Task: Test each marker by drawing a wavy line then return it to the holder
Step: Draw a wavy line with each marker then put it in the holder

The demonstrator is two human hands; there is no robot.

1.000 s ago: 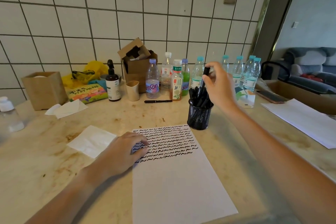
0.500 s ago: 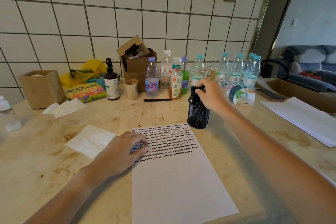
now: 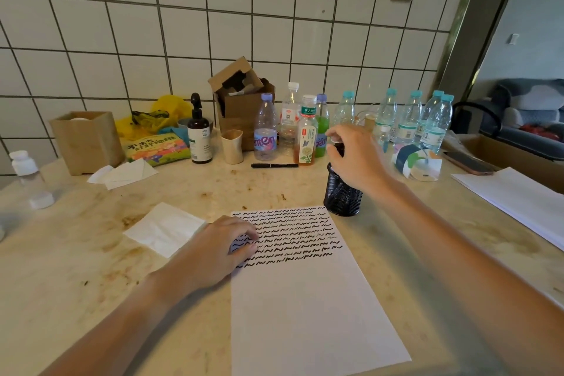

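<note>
The right hand [image 3: 355, 154] hangs over the holder [image 3: 342, 192] toward the tabletop's far edge — fingers curled among upright markers, grip unclear. The left hand [image 3: 213, 249] rests flat on the paper [image 3: 308, 299], farther off.

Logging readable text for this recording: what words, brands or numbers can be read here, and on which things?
"东方树叶" on the green label of the tea bottle.
Pink brand lettering on the purple-capped bottle: too distorted to read reliably.
Chinese characters on the colourful packet: too blurred.
Pump bottle and water bottles: print too small.
</note>
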